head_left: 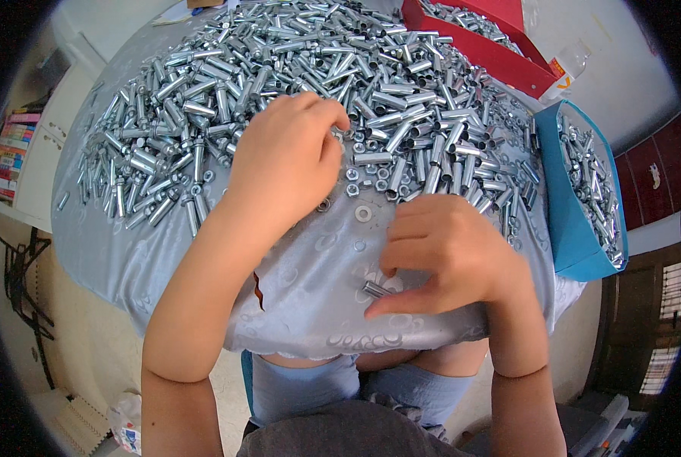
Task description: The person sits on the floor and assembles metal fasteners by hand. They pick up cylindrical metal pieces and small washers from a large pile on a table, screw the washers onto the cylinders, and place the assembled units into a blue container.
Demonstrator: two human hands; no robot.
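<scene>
Left hand (288, 156) over metal-parts pile (294, 61), right hand (447, 251) curled at metal sleeve (374, 289) (angle poor, can't tell if either grips). Best: pinch sleeve squarely, pick singly.

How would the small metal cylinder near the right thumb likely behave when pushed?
The metal cylinder would probably roll sideways, given its round body. Its shiny, smooth-looking surface may feel slippery. Its metallic look suggests it would stay stiff.

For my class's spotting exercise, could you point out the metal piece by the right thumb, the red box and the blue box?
Metal piece (374, 289): head view, on its shiny side.
Red box (483, 55): head view, on its near outer wall.
Blue box (567, 219): head view, on its left outer wall.
</scene>
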